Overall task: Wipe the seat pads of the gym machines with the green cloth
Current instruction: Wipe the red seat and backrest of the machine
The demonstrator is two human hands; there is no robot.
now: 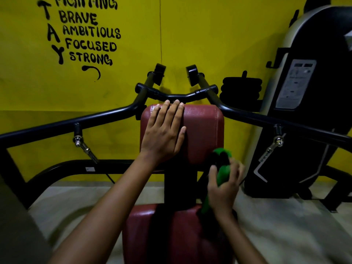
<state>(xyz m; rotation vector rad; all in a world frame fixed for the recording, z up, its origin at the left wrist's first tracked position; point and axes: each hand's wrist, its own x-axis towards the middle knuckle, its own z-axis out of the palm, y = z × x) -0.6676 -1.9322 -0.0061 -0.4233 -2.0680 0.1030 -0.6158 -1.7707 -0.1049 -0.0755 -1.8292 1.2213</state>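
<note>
Gripping the green cloth (222, 173) bunched in my right hand (223, 189), I hold it near the lower right corner of the red back pad (202, 130), fingers curled round it and wrist bent, somewhat blurred. My left hand (163, 134) lies open and flat on that pad, fingers stretched toward its far edge, forearm reaching in from the near left. Nearer me sits the red seat pad (171, 235); black handle bars (76, 121) spread left and right against the yellow wall (209, 35).

1. Back pad (202, 128): dark red, glossy.
2. Seat pad (171, 235): the same dark red.
3. Cloth (222, 173): bright green.
4. Machine frame (62, 123): black.
5. Wall (209, 35): yellow, with black hand-painted lettering (87, 33).
6. Floor (276, 225): pale grey.
</note>
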